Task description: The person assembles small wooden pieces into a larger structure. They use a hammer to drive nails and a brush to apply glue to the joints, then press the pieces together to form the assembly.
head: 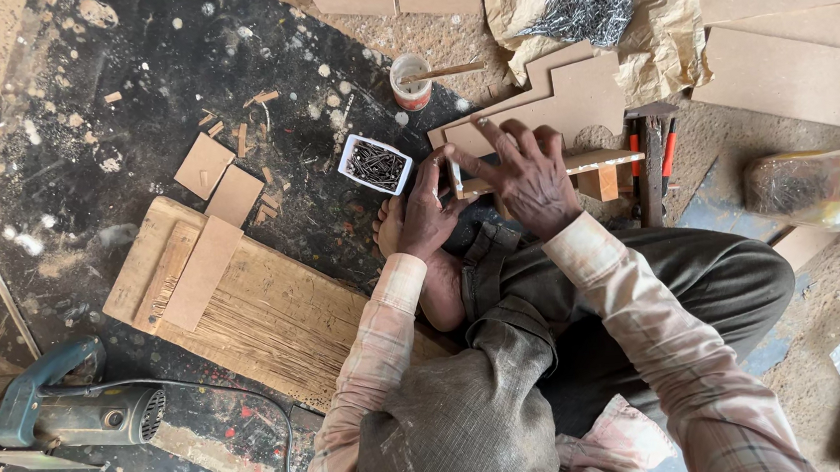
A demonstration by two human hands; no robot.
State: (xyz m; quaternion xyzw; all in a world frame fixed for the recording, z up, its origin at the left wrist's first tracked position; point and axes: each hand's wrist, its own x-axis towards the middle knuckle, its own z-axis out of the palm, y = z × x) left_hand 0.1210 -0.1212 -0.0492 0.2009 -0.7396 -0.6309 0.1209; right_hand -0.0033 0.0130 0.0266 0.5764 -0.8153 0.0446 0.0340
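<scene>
Fibreboard cut-out (569, 94) flat on sawdust floor at 12 o'clock of seated person's knees, right hand (527, 173) spread wide over it and over thin wooden strip (602, 161) along its near edge. Left hand (425, 213) curled narrow at strip's left end, small pale piece pinched upright between fingertips. White box of nails (375, 165) just beside at 10 o'clock; electric saw (74, 408) well apart at 8 o'clock.

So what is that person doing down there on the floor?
A person sits on the ground. Their right hand presses flat on a wooden piece, and their left hand grips its edge. A small white box of nails sits close by, and a blue power saw lies off to the side.
</scene>
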